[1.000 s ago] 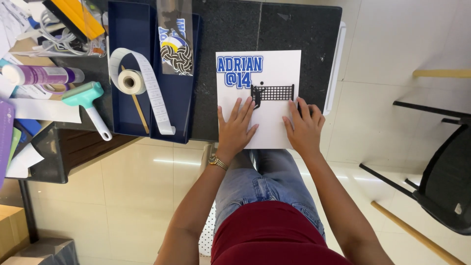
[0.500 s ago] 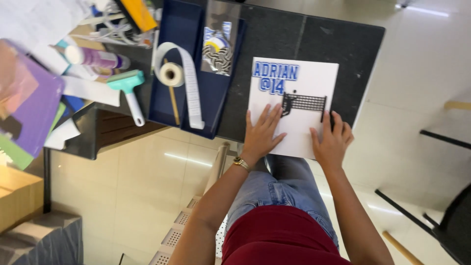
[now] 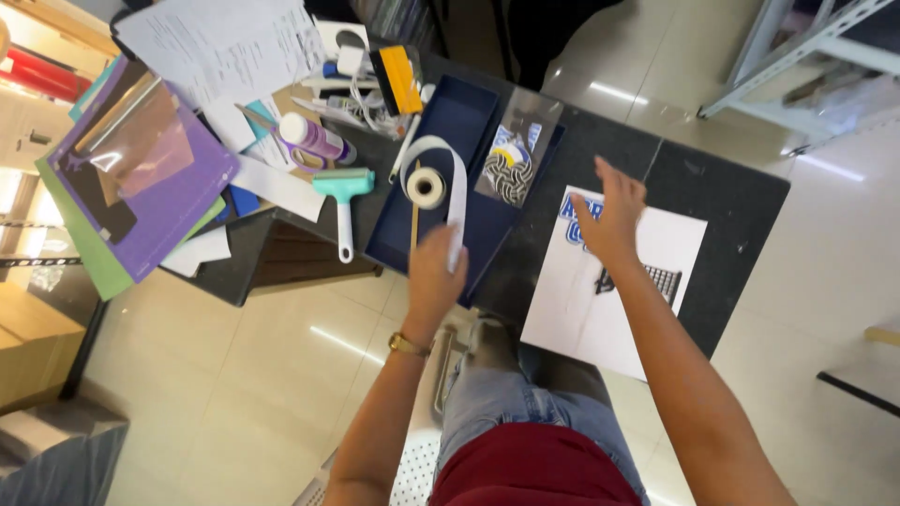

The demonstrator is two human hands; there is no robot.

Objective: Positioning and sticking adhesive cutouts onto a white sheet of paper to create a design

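Note:
My left hand (image 3: 434,274), a gold watch on its wrist, reaches over the near edge of a navy blue tray (image 3: 450,117). Its fingers lie on the loose end of a white strip (image 3: 457,201) that uncoils from a small tape roll (image 3: 425,186); whether they pinch it is hidden. A thin wooden stick (image 3: 413,223) lies beside the roll. My right hand (image 3: 609,217) hovers with fingers spread over the top left of a white sheet (image 3: 600,309). The sheet carries blue letters and a black net graphic (image 3: 661,278) and lies on the dark tabletop (image 3: 731,187).
A clear bag with a braided piece (image 3: 514,161) rests in the tray. Left of it lie a teal roller tool (image 3: 342,195), a purple bottle (image 3: 314,139), a yellow scraper (image 3: 401,80), papers (image 3: 220,42) and a purple mat (image 3: 141,178). A metal shelf frame (image 3: 806,47) stands at top right.
Both hands have left the white sheet. The left hand moved left to the tray's white strip, the right hand lifted above the sheet. The view swung left and tilted.

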